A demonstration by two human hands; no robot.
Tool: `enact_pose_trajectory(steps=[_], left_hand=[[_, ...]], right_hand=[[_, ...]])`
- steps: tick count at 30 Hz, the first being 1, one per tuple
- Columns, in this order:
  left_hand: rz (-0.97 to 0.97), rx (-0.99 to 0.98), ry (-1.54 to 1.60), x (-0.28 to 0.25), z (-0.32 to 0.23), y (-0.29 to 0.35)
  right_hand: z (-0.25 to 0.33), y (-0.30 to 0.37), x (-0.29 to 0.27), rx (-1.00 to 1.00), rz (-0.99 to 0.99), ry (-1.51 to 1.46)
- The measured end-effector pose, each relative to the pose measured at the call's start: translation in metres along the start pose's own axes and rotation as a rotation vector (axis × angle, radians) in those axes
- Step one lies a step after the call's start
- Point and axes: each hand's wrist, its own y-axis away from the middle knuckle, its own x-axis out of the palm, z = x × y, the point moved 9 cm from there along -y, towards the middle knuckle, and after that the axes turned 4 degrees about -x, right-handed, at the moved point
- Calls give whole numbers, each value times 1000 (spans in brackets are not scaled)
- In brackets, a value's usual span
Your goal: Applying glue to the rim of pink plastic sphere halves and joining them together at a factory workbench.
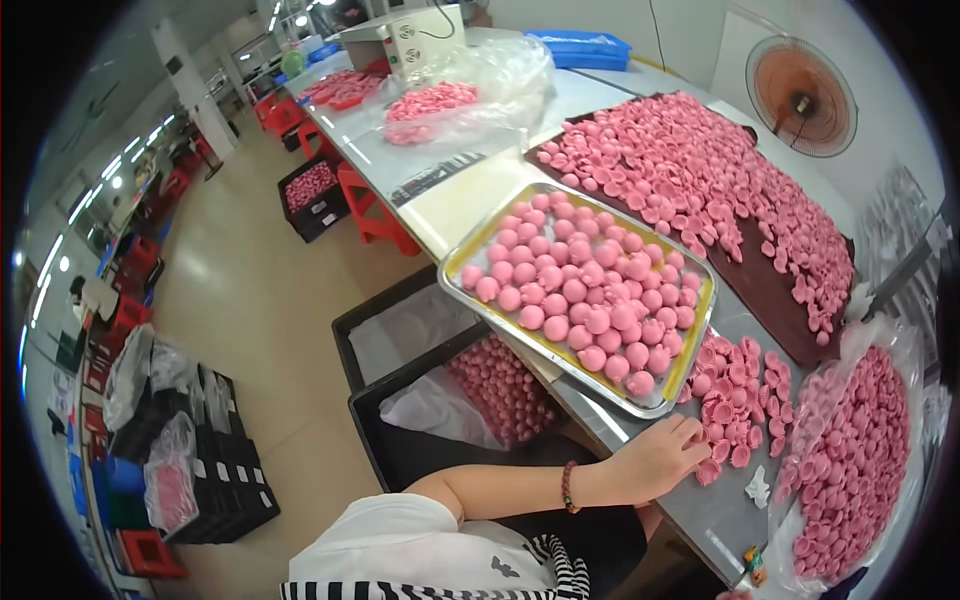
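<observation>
In the head view, one hand reaches from the lower edge across to the counter. By its thumb and its bead bracelet it looks like the left hand. The fingers are bent and rest on the counter surface at the edge of a small pile of pink cup-shaped pieces. The fingertips touch or almost touch the nearest pieces, but I cannot tell if the hand pinches one of them or is only lying there. The other hand is not visible.

Just beside this pile, on the left and further away, stands a metal tray with a yellow lining, and it is full of pink round pieces that lie with the dome side up. The near corner of the tray is close to the hand.

Behind the tray there is a dark mat covered by many more pink cups. At the right edge, a clear plastic bag lies open with pink cups inside it.

Under the counter edge, near the person's arm, stands a black crate lined with plastic, holding pink round pieces. An orange fan stands at the far right.
</observation>
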Motion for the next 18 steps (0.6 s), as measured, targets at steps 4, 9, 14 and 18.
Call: enact_pose_trajectory(steps=[4, 9, 14, 18], left_hand=[[-52, -18, 1, -7, -2, -3], [-74, 8, -3, -6, -5, -2], [-122, 40, 71, -21, -11, -1], [-178, 55, 205, -26, -8, 5]], right_hand=[[62, -18, 70, -8, 79, -491], [44, -22, 102, 120, 236, -414], [38, -16, 98, 192, 210, -351], [28, -15, 94, 230, 200, -357]])
